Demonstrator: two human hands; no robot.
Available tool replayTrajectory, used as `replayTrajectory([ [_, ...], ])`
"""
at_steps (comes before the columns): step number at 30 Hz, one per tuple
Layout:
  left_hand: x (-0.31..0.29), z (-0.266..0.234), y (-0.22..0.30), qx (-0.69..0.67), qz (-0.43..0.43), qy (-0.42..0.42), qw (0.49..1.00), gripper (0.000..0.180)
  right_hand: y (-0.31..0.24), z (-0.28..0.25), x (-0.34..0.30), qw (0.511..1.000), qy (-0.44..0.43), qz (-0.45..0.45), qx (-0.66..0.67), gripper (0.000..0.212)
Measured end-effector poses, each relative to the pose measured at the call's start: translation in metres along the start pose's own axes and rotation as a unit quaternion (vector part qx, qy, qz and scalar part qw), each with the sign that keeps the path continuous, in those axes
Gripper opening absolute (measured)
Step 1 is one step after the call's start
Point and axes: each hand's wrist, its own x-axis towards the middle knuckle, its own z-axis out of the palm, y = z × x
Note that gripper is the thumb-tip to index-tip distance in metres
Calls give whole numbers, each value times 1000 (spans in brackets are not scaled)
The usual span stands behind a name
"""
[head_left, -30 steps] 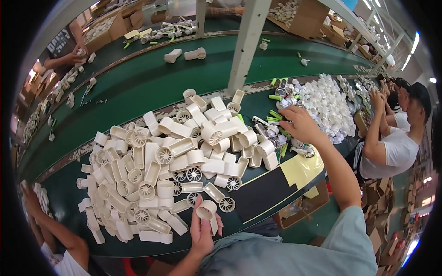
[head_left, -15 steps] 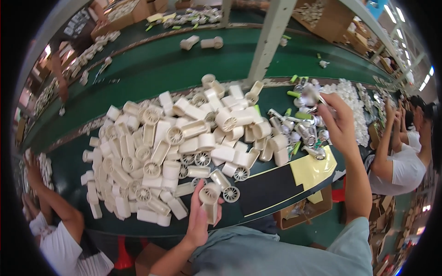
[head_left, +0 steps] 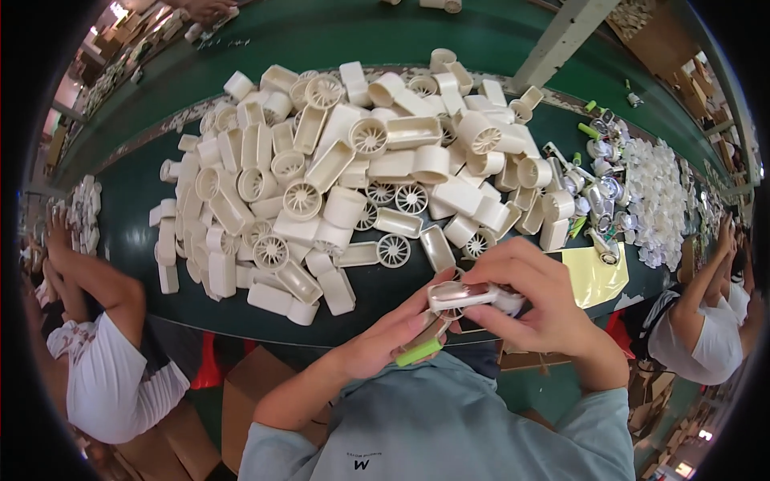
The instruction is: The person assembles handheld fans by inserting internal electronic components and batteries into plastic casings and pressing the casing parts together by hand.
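In front of my body the two hands meet over one assembly. My left hand (head_left: 381, 341) is closed round a cream fan housing (head_left: 435, 330), mostly hidden by fingers and parts. My right hand (head_left: 541, 301) pinches a shiny white-and-silver fan motor assembly (head_left: 465, 297) at the housing's round end. A bright green cylinder (head_left: 419, 350), like a battery, lies along the housing's handle, by my left fingers. Just beyond stands a big heap of cream fan housings (head_left: 413, 132), each with a spoked round end and a hollow handle.
Right of the heap lie several motor assemblies with green cylinders (head_left: 603, 192), then a pile of translucent white pieces (head_left: 658, 200). A yellow sheet (head_left: 597, 276) lies near the table's right edge. A metal post (head_left: 565, 40) rises behind. People (head_left: 112, 345) work at both sides.
My right hand has come down and left from the motor assemblies, bringing one to the housing in my left hand. The view has tilted downward and my hands are now together.
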Motion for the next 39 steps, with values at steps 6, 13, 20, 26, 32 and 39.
replayTrajectory([
  [6,-14,-4,3,100,-32,5,994,86,11,3,-7,998,37,-23,-36,35],
  [13,-1,-4,-14,-48,-86,72,993,88,3,24,0,990,9,-126,66,31],
  [20,-6,-5,-12,22,-11,14,1000,83,14,16,-4,996,30,-82,-25,32],
  [26,-12,7,6,155,-5,98,983,73,20,0,-14,997,22,-66,-34,35],
  [32,-12,17,12,193,-65,179,963,60,28,9,-22,995,28,-73,-58,36],
  [39,-13,4,-5,351,-17,155,923,54,35,15,-38,997,47,-32,-57,37],
])
